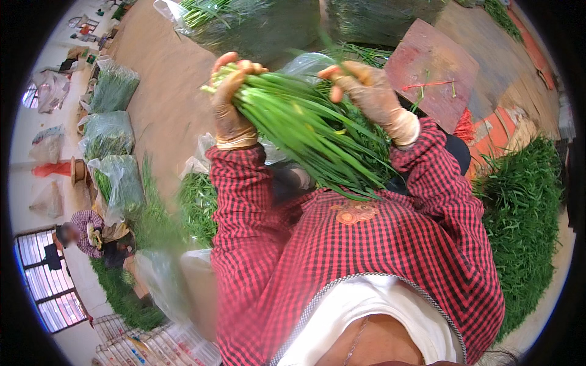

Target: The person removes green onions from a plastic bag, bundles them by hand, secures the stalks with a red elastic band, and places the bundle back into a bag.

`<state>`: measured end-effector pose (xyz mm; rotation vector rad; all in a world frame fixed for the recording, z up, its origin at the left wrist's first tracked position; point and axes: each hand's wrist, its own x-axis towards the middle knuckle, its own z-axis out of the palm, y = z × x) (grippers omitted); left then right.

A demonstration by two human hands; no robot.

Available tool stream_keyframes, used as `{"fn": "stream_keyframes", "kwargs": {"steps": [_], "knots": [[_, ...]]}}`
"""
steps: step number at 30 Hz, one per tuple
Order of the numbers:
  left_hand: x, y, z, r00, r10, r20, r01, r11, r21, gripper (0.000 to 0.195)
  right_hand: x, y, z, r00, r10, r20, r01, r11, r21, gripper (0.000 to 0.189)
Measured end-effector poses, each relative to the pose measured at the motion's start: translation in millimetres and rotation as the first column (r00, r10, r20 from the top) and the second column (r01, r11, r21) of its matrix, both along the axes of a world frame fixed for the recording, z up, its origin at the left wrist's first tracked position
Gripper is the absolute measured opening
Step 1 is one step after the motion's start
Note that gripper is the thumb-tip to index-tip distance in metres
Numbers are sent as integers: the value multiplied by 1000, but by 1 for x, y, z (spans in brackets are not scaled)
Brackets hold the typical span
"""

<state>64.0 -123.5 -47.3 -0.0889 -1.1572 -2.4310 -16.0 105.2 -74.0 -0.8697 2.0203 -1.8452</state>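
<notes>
My left hand (231, 100), in a thin stained glove, grips a bunch of garlic chives (302, 119) around its pale stem ends. The green leaves fan down to the right, over my lap and against my red-and-black checked smock (357, 242). Just right of the bunch is my gloved right hand (368, 91), its fingers bent. A blurred green leaf (330, 45) rises from between those fingers and appears held by them. Behind the bunch, more loose greens and part of a clear plastic bag (307, 64) are partly hidden.
A reddish board (430, 68) bears a red tie and leaf scraps, with red strings (464, 126) beside it. Piled greens (522, 238) lie at right. Large filled bags (256, 27) stand ahead; more bags (112, 130) line the left wall, near a seated person (89, 233).
</notes>
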Motion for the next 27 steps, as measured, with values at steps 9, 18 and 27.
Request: {"fn": "stream_keyframes", "kwargs": {"steps": [9, 18, 27], "knots": [[19, -25, 3, 989, 105, -106, -109, 994, -32, 34, 23, -9, 43, 962, 241, 132, -254, 963, 91, 33], [14, 6, -1, 981, 13, -194, -44, 987, -157, 40, 35, -39, 25, 925, 290, 245, -291, 956, -34, 34], [17, 3, -6, 989, 9, -148, -26, 994, -111, 42, 22, -26, 25, 890, 364, 273, -386, 922, 27, 25]]}}
